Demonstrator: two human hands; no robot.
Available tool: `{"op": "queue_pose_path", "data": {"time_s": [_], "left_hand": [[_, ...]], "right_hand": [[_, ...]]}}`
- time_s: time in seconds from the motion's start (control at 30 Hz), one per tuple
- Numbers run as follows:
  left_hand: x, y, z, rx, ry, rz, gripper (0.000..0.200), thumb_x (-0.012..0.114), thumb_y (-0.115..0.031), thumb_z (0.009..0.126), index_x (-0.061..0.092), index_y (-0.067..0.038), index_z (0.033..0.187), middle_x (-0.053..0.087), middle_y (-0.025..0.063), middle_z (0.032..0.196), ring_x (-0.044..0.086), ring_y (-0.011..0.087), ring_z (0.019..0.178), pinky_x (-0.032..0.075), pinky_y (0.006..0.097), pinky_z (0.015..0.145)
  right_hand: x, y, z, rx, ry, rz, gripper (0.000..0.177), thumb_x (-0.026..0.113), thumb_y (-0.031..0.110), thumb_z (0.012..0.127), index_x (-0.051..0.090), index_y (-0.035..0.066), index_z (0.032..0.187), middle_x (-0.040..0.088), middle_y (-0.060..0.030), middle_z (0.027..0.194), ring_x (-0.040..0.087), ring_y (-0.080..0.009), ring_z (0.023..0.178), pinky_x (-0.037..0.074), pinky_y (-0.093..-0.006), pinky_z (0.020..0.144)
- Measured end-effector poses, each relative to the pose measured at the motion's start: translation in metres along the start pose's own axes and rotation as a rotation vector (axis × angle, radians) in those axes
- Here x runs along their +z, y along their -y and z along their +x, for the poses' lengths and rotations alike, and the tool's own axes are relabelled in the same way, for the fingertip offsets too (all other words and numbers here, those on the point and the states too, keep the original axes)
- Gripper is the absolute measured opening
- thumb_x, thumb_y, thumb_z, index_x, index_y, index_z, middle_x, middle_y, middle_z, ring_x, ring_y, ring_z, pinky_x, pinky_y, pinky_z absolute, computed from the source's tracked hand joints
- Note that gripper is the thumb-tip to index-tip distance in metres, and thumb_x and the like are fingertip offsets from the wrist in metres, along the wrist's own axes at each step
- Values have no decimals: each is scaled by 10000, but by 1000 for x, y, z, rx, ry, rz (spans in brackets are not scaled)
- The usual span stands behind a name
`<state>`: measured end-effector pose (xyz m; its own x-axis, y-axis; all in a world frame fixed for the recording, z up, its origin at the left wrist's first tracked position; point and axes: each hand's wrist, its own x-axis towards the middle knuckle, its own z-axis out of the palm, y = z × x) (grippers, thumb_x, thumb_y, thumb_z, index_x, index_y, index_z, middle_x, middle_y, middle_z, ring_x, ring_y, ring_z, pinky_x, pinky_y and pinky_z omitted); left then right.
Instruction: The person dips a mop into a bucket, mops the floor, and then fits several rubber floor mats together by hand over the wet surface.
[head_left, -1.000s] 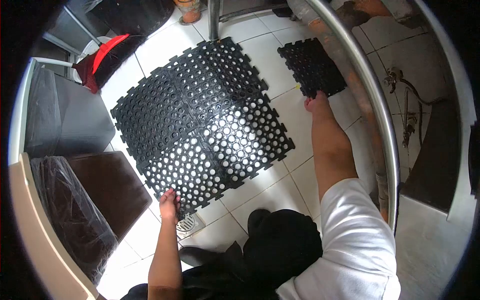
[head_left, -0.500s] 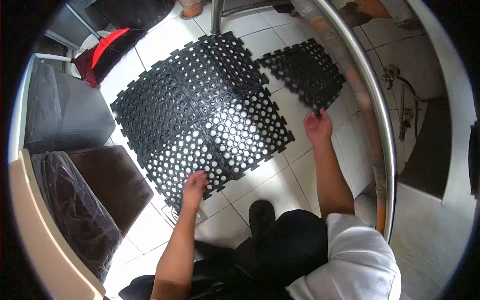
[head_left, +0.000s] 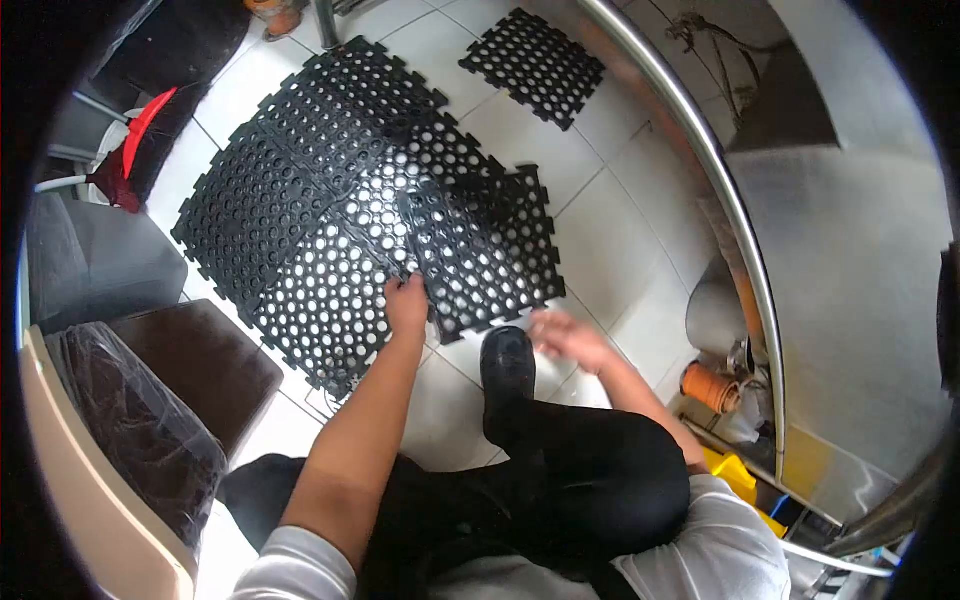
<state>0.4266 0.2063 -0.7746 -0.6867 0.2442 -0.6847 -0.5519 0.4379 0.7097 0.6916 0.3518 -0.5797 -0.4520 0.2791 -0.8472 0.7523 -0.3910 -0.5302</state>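
Tile [head_left: 480, 255] of black perforated rubber lying over joined matting [head_left: 265, 185]

Closest to the person's body, a bent knee [head_left: 620, 460] in black trousers is jutting forward, and a dark boot [head_left: 508, 365] is resting on the white floor [head_left: 445, 400] between the two hands. The left hand [head_left: 407, 305] is reaching to the tile's left edge, its fingers curling; whether that grip is pinching the rubber or only touching it, I'm unable to tell. The right hand [head_left: 568, 342] is blurring near the tile's front right corner, its grip hanging loosely open and holding nothing. Just ahead, the tile is overlapping the matting's near right part, its notched right side sticking out past it. On the left, a brown box [head_left: 205, 360] is standing beside the matting; on the right, a metal rail [head_left: 722, 185] is curving past. Farther off, a smaller square mat [head_left: 535, 65] is lying flat and apart, and a red-edged broom [head_left: 148, 130] is leaning at far left.
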Motion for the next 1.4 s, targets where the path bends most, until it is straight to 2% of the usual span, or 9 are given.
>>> {"op": "queue_pose_path", "data": {"time_s": [0.07, 0.33, 0.4, 0.53, 0.73, 0.87, 0.93, 1.13, 1.4], "left_hand": [[-7, -33, -26, 9, 12, 305, 689, 693, -366, 896, 547, 107, 1376, 714, 259, 1218, 682, 366, 1143, 505, 416, 1021], [-1, -62, -48, 34, -3, 517, 613, 666, -418, 893, 601, -2, 1339, 703, 276, 1242, 684, 414, 1157, 512, 459, 1011], [4, -50, -37, 5, -18, 508, 596, 655, -450, 904, 598, -44, 1337, 702, 261, 1251, 675, 413, 1175, 502, 471, 1021], [-12, -56, -55, 135, -9, 634, 568, 664, -461, 912, 604, -96, 1343, 687, 220, 1257, 667, 413, 1161, 510, 488, 1018], [-56, -19, -101, 147, -294, 580, 407, 687, -364, 917, 643, -94, 1220, 674, 234, 1177, 662, 423, 1121, 532, 517, 966], [-92, 51, -137, 75, -512, 487, 337, 694, -307, 895, 665, -92, 1153, 667, 214, 1105, 661, 425, 1068, 539, 519, 939], [-126, 96, -155, -15, -625, 455, 324, 690, -297, 883, 670, -101, 1139, 661, 196, 1100, 655, 428, 1072, 542, 525, 928], [-196, 115, -239, -503, -826, 418, 425, 632, -437, 932, 668, -123, 1217, 668, 162, 1179, 662, 383, 1154, 551, 579, 926], [-194, 238, -174, -542, -489, 437, 606, 608, -509, 924, 621, -120, 1389, 651, 262, 1326, 594, 414, 1308, 475, 586, 1072]], "right_hand": [[-29, 32, -12, 29, -216, -31, 603, 656, 356, 997, 511, 61, 1502, 644, -127, 1352, 656, -254, 1134, 526, -419, 1008], [-142, 20, 108, 7, -235, -694, 582, 642, 458, 1001, 589, 54, 1416, 668, -91, 1312, 634, -231, 1123, 492, -393, 971], [-131, 12, 148, -160, -565, -434, 613, 639, 484, 1003, 587, 33, 1415, 689, -120, 1292, 633, -267, 1139, 484, -407, 987], [-79, 8, 193, -210, -517, -45, 594, 633, 468, 1002, 635, -16, 1346, 706, -150, 1268, 629, -289, 1170, 469, -433, 1004], [-50, -25, 228, -163, -773, -259, 430, 688, 326, 942, 703, -54, 1143, 733, -185, 1056, 675, -315, 963, 513, -455, 879], [49, -32, 184, -369, -946, -397, 556, 748, 285, 916, 513, -30, 1309, 676, -196, 1118, 657, -309, 1033, 525, -430, 938], [121, -1, 100, -244, -553, -75, 595, 767, 272, 918, 452, -6, 1341, 649, -161, 1125, 629, -278, 1017, 528, -396, 921], [167, -113, 123, -288, -408, -420, 609, 797, 334, 905, 477, 11, 1308, 658, -194, 1179, 648, -312, 1064, 504, -411, 967], [153, -119, 126, -81, -363, -738, 674, 654, 524, 937, 561, -23, 1320, 693, -274, 1235, 659, -468, 1175, 471, -487, 1087]]}}
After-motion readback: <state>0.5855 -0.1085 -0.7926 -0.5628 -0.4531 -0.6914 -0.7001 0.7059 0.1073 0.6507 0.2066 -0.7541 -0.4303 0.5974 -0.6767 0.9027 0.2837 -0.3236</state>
